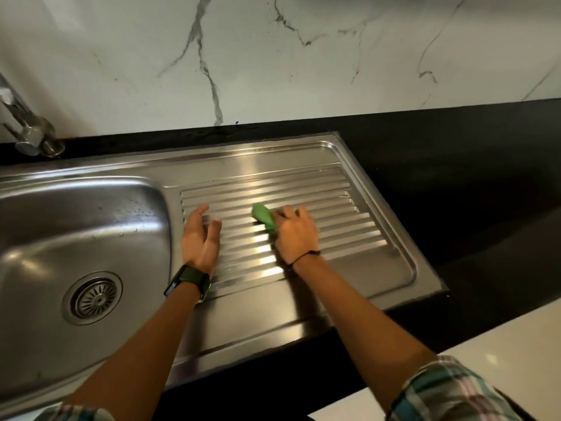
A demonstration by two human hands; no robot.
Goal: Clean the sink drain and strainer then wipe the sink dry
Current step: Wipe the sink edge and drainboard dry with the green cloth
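Note:
A stainless steel sink (91, 214) fills the left half of the view, with a round slotted strainer (92, 297) seated in its drain. To its right lies the ribbed steel drainboard (349, 208). My right hand (296, 235) grips a small green cloth (264, 216) and presses it onto the ribs near the middle of the drainboard. My left hand (202, 238) rests on the drainboard's left end, next to the basin's rim, fingers relaxed and holding nothing. It wears a dark watch at the wrist.
A chrome tap (28, 129) stands at the back left corner. Black countertop (455, 165) surrounds the sink, with a white marble-patterned wall (273, 56) behind. A pale floor shows at lower right.

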